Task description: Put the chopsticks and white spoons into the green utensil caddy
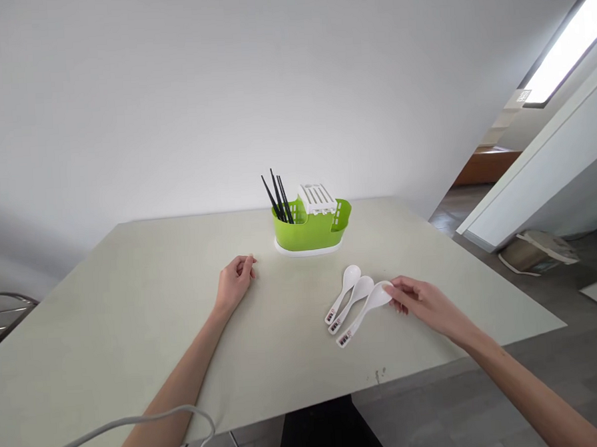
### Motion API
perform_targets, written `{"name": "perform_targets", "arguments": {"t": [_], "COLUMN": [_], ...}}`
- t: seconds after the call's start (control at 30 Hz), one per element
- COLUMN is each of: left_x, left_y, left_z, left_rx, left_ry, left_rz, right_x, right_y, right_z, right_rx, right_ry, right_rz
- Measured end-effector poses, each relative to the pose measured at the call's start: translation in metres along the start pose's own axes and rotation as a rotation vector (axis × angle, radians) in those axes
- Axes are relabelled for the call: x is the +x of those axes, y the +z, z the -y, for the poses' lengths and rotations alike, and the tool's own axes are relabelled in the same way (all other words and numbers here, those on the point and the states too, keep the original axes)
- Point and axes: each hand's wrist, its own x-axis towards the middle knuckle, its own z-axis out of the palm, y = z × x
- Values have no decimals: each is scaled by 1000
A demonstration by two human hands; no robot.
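My right hand (412, 299) pinches the bowl edge of a white spoon (366, 312) between thumb and fingers, at the right of the table. Its handle points toward the near left and bears a barcode sticker. Two more white spoons lie just left of it: a middle spoon (351, 302) and a far-left spoon (344, 292). My left hand (235, 280) rests on the tabletop with its fingers curled in and nothing visible in them. Between and beyond the hands stands a green utensil holder (306, 235) on a white base, several black chopsticks (280, 201) upright in its left compartment.
A white slotted piece (318, 198) sits over the holder's middle. The pale table (146, 291) meets a white wall behind. A grey cable (119, 423) crosses near my left forearm. On the floor at right lies a brownish package (535, 251).
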Motion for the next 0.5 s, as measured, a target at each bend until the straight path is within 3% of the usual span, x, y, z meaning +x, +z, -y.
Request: {"name": "perform_targets", "arguments": {"t": [0.1, 0.17, 0.3, 0.4, 0.5], "left_x": [0, 0, -2, -4, -5], "left_y": [0, 1, 0, 0, 0], "left_z": [-1, -2, -2, -1, 0], "left_rx": [5, 17, 7, 1, 8], "left_ry": [12, 21, 28, 31, 31], "left_rz": [11, 19, 19, 22, 16], "right_x": [10, 26, 74, 113, 142], "right_y": [-12, -18, -23, -20, -8], "right_z": [49, 89, 161, 196, 217], "right_rx": [-37, -82, -304, -563, -838], "right_ry": [-66, -143, -446, -636, -644], "right_rz": [-169, -354, -703, -740, -656]}}
